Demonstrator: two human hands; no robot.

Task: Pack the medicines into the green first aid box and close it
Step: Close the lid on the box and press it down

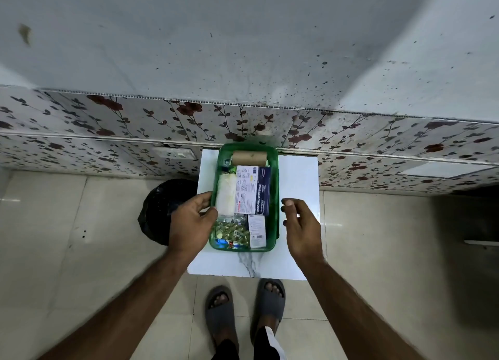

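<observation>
The green first aid box stands open on a small white marble-look table. Inside lie a brown bandage roll, a blue-and-white medicated dressings carton, a white gauze pack, blister strips of yellow capsules and a small white carton. My left hand rests at the box's left rim, thumb and fingers around the edge by the gauze. My right hand hovers just right of the box, fingers apart, holding nothing. No lid is visible.
A black bin bag sits on the floor left of the table. A floral-patterned wall panel with a socket runs behind. My feet in grey slippers stand on beige floor tiles below the table's near edge.
</observation>
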